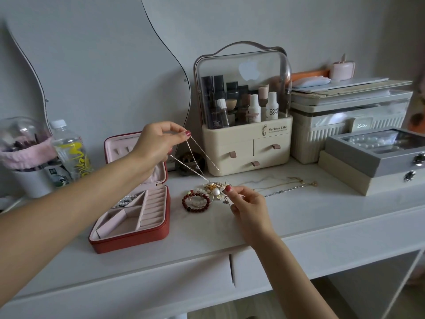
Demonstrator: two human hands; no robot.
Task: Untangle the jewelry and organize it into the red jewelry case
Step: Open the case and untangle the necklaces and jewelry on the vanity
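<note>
The red jewelry case (pixel 147 237) lies open on the white dresser, its pink compartments showing; a pearl strand (pixel 124 201) sits in the back left compartment. To its right lies a tangled jewelry pile (pixel 213 188) with dark red bead bracelets (pixel 196 202) and a large pearl. My left hand (pixel 158 141) is raised above the case and pinches a silver chain (pixel 197 155) that runs down into the pile. My right hand (pixel 246 202) pinches a small piece at the pile's right edge. Thin gold and silver chains (pixel 285 185) lie stretched out to the right.
A cream cosmetics organizer (pixel 247 146) with drawers stands behind the pile. Grey and beige jewelry boxes (pixel 377 162) are stacked at right, storage bins behind them. A water bottle (pixel 71 153) and a domed container (pixel 25 143) stand at left. A wavy mirror (pixel 96 61) leans on the wall.
</note>
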